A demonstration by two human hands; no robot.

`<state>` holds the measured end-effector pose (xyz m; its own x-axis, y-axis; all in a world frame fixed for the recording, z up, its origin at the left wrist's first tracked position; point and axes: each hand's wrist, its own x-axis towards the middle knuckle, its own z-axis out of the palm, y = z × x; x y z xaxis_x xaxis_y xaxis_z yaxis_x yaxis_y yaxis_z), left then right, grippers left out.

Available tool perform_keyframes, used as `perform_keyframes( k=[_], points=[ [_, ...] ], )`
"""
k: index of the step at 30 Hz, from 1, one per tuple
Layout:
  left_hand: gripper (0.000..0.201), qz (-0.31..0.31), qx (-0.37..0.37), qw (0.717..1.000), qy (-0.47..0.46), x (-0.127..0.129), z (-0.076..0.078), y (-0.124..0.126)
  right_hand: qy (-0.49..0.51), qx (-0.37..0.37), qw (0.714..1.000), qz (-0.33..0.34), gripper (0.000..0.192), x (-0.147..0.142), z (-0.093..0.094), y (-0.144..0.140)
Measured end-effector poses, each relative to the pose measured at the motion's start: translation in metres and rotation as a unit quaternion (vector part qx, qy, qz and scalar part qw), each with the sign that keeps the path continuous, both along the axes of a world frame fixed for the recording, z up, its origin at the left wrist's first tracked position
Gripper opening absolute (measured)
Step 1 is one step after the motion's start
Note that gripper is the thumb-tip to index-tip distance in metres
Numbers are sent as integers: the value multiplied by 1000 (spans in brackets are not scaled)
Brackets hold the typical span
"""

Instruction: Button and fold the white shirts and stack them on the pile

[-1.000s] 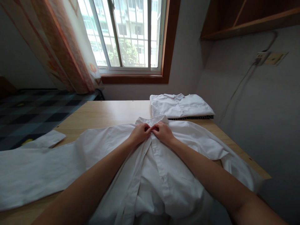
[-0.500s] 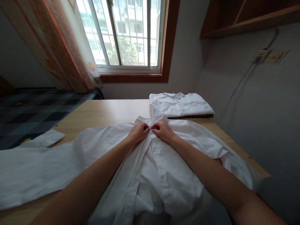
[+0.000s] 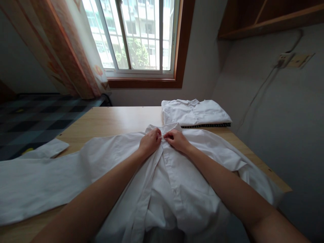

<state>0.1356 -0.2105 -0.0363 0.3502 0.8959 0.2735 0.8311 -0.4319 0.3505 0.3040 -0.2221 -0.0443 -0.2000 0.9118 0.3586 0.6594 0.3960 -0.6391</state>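
Shirt [image 3: 162,175], white, lies front up across the tabletop [image 3: 121,118], collar [image 3: 167,129] toward the window [image 3: 136,40], front open lower down. Left hand [image 3: 151,141] and right hand [image 3: 176,139] meet just below the collar; fingers of both are pinched on the placket edges, fingertips nearly touching. Button at that spot too small to make out. Folded white garments [image 3: 196,113] lie beyond, toward the right.

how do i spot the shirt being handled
Before the window is a wooden table. Across it lies a white button-front shirt, left hand and right hand near its collar. It lies spread out, unlike the folded shirt behind.
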Motion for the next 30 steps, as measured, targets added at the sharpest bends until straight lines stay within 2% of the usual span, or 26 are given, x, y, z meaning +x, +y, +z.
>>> perform_keyframes(
  k=[5,9,13,17,23,30],
  points=[
    [22,-24,20,999,35,-2,2,-1,4,-1,1000,-20,13,-1,-1,0],
    [23,-39,37,998,41,-3,4,-3,22,-8,1000,-9,14,2,-2,0],
    [19,-26,24,998,43,-1,2,-2,15,-16,1000,13,17,5,2,-2],
    [18,-16,5,999,42,-1,1,2,-87,-7,996,33,22,4,14,-12],
    [20,12,-11,998,68,3,3,0,-275,-15,961,29,31,0,34,-32],
    [23,43,-14,997,61,7,3,1,-335,-26,942,20,35,-2,40,-41]
  ],
)
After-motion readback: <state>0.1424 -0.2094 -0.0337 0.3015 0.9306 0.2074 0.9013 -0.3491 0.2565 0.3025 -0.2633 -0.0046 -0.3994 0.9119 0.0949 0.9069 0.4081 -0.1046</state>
